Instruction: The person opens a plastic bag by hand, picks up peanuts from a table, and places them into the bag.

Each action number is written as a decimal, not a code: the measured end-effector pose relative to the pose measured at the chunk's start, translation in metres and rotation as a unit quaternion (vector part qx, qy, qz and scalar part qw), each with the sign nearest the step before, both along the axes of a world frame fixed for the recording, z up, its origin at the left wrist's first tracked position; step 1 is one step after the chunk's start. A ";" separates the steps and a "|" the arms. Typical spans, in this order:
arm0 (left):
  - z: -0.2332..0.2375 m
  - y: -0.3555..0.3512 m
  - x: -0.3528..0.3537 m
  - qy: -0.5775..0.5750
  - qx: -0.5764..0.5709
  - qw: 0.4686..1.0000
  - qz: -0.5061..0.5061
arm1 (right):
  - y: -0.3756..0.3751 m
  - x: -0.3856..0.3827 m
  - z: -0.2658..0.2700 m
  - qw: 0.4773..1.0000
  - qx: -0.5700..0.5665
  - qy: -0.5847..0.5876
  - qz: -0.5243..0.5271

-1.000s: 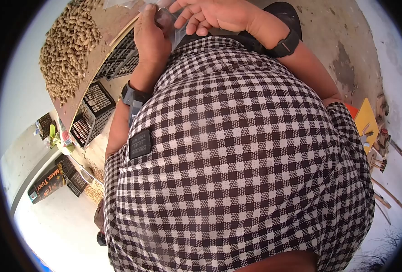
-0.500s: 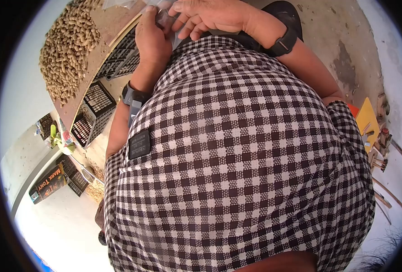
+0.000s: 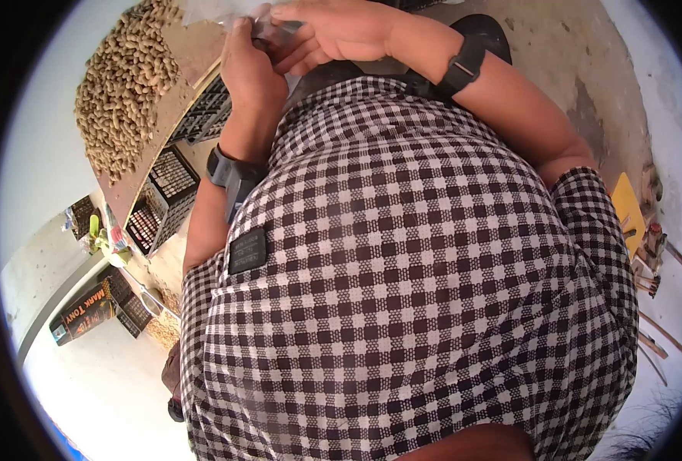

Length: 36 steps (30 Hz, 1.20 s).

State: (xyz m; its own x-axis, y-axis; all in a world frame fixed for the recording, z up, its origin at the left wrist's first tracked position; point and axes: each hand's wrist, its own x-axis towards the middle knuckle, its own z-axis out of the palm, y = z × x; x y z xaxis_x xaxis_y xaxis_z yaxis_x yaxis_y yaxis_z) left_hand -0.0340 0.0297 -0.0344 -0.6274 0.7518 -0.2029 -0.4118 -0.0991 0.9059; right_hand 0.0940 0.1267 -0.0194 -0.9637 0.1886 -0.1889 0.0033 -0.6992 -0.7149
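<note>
At the top of the head view, my left hand point(image 3: 252, 69) is closed on a clear plastic bag point(image 3: 276, 32), its thumb pointing up along the plastic. My right hand point(image 3: 337, 32) meets it from the other side, thumb and curled fingers closed at the same bag. The bag is thin and crumpled, and its contents cannot be made out. Just left of the hands, a large heap of unshelled peanuts point(image 3: 126, 92) lies on a brown tabletop point(image 3: 195, 58).
Black plastic crates point(image 3: 173, 180) stand under the table's curved edge. Farther left are a dark box with lettering point(image 3: 86, 313) and a green-and-white item point(image 3: 106, 244). A yellow panel point(image 3: 627, 211) and wooden sticks point(image 3: 652, 338) are at the right wall.
My right hand has moved left, closer to my left hand, and its spread fingers have curled in at the plastic. My left hand has shifted slightly left.
</note>
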 end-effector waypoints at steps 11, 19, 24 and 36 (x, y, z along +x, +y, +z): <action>0.051 -0.002 0.011 0.169 0.002 0.985 0.025 | -0.010 -0.036 0.033 0.994 -0.057 -0.069 -0.065; 0.066 0.013 0.012 0.170 0.037 0.984 0.030 | 0.001 -0.044 0.046 0.994 -0.081 -0.023 -0.074; 0.085 0.011 0.020 0.119 0.065 0.991 0.017 | 0.001 -0.035 0.062 0.994 -0.069 -0.041 -0.071; 0.101 0.002 0.021 0.072 0.048 0.995 0.048 | -0.008 -0.034 0.072 0.998 0.045 0.027 -0.031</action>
State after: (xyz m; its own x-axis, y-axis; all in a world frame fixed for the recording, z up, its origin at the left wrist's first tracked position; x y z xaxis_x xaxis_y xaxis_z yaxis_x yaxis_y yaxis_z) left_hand -0.0127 0.0317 0.0668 -0.7151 0.6980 -0.0370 -0.2634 -0.2201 0.9393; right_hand 0.0600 0.1190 0.0524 -0.9578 0.2628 -0.1167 -0.0786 -0.6297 -0.7728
